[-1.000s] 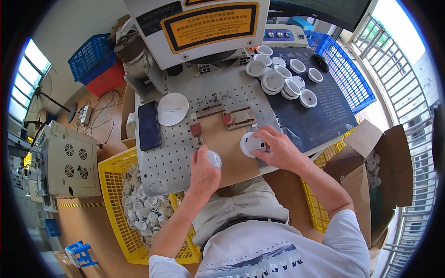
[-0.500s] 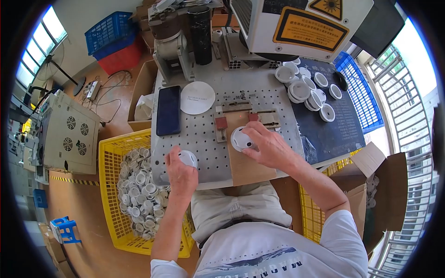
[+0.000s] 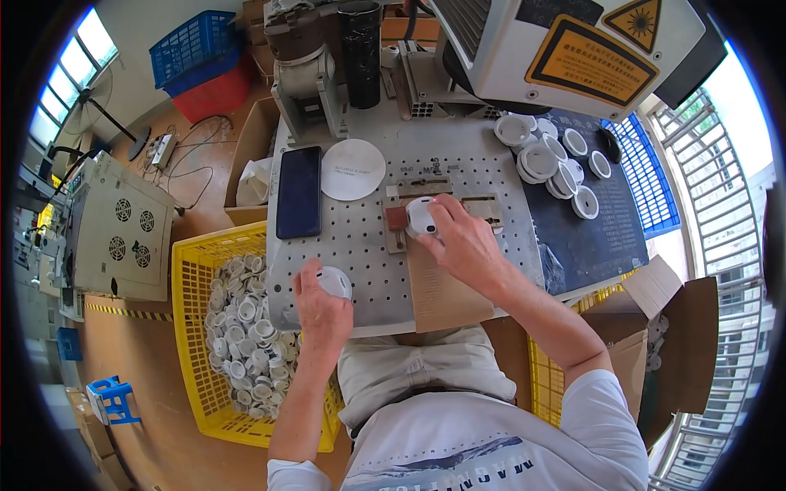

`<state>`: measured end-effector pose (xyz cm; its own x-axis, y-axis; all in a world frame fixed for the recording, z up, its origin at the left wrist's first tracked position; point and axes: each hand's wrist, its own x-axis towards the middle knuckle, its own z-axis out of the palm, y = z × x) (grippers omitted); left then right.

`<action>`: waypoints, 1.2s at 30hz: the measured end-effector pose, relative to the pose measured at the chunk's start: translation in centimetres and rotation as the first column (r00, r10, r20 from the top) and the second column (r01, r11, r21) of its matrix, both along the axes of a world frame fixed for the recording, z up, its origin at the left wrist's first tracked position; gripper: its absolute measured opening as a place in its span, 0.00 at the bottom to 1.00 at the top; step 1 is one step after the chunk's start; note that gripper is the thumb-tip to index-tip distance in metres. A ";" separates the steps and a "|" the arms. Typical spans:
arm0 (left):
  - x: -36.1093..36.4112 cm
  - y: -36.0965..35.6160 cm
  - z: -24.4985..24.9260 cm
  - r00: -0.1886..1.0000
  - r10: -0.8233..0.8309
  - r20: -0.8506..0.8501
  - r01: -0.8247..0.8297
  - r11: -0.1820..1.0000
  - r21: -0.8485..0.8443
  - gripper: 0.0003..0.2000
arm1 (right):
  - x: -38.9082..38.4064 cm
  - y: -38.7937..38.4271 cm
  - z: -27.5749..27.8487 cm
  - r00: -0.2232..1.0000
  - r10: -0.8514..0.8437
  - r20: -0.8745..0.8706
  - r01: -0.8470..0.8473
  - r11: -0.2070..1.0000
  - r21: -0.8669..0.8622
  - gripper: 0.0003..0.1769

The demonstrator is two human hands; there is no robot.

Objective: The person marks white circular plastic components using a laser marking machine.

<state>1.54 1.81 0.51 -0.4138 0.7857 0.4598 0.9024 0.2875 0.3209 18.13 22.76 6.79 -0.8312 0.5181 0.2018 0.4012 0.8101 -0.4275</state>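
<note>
My right hand has its fingers closed on a round white part, which is at the metal fixture with the reddish pad on the perforated plate. Low on the left of the plate, my left hand grips another round white part by its edge. A strip of brown cardboard lies below the fixture, under my right hand. Above my left hand are a dark phone and a flat white disc.
Several white rings lie on the dark mat at the right. A yellow basket of white parts stands at the lower left. The white machine head overhangs the back right; a cardboard box stands at the right.
My right hand has moved up with its white part, from over the cardboard to the fixture. My left hand has barely moved. The view has shifted slightly.
</note>
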 end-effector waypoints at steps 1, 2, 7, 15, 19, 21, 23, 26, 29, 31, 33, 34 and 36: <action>0.0 0.0 0.0 1.000 -0.003 0.002 0.003 1.000 -0.002 0.05 | -0.4 0.3 -0.3 1.000 -0.015 0.003 0.015 0.999 0.028 0.25; -0.1 0.0 0.2 1.000 -0.010 -0.006 0.010 1.000 -0.005 0.05 | -0.6 0.4 -0.6 1.000 -0.030 0.005 0.030 0.998 0.059 0.25; -0.1 -0.5 0.6 0.999 -0.027 0.022 0.026 1.000 0.013 0.09 | 0.3 0.0 -0.5 0.996 -0.050 -0.072 0.055 0.997 0.061 0.24; -7.6 -12.5 2.1 0.841 0.526 0.123 -0.540 0.822 0.181 0.19 | 8.9 0.1 -1.1 0.929 -0.272 -0.250 0.249 0.961 -0.119 0.16; -4.0 -11.2 9.8 0.965 -0.252 0.067 0.158 0.768 0.620 0.21 | 10.8 -0.6 -2.5 0.881 -0.357 -0.311 0.299 0.929 -0.220 0.12; 0.1 -11.3 14.6 0.942 -0.307 -0.139 0.319 0.681 0.659 0.32 | 10.7 -0.5 -2.7 0.883 -0.327 -0.336 0.287 0.944 -0.163 0.11; 6.3 -7.4 20.3 0.636 -0.692 -0.343 0.478 0.004 0.878 0.24 | 10.7 -0.5 -3.1 0.884 -0.348 -0.311 0.312 0.936 -0.161 0.10; 9.8 -1.1 24.4 0.470 -0.777 -0.419 0.483 -0.171 0.859 0.15 | 11.1 -0.4 -3.5 0.881 -0.320 -0.350 0.280 0.946 -0.161 0.07; 11.5 3.6 27.5 0.447 -0.882 -0.148 0.568 0.151 0.809 0.14 | 11.4 -0.2 -3.6 0.874 -0.278 -0.398 0.242 0.960 -0.139 0.06; 12.6 5.0 29.3 0.462 -0.885 0.048 0.615 0.359 0.702 0.13 | 11.3 -0.3 -3.5 0.869 -0.285 -0.404 0.245 0.958 -0.148 0.06; 13.6 5.6 30.9 0.497 -0.832 0.245 0.639 0.542 0.546 0.13 | 11.4 -0.5 -3.3 0.869 -0.288 -0.402 0.243 0.957 -0.161 0.06; 14.0 6.0 31.7 0.513 -0.790 0.335 0.646 0.613 0.455 0.13 | 11.8 -0.3 -2.9 0.841 -0.329 -0.428 0.235 0.937 -0.258 0.06; 14.8 7.4 33.3 0.547 -0.680 0.488 0.659 0.709 0.250 0.12 | 12.9 0.9 -2.3 0.779 -0.393 -0.488 0.300 0.918 -0.259 0.07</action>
<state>16.34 9.23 33.85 0.0542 0.9239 0.3788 0.5176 -0.3504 0.7806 31.00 23.66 4.46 -0.3814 0.8133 0.4394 0.3209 0.5623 -0.7622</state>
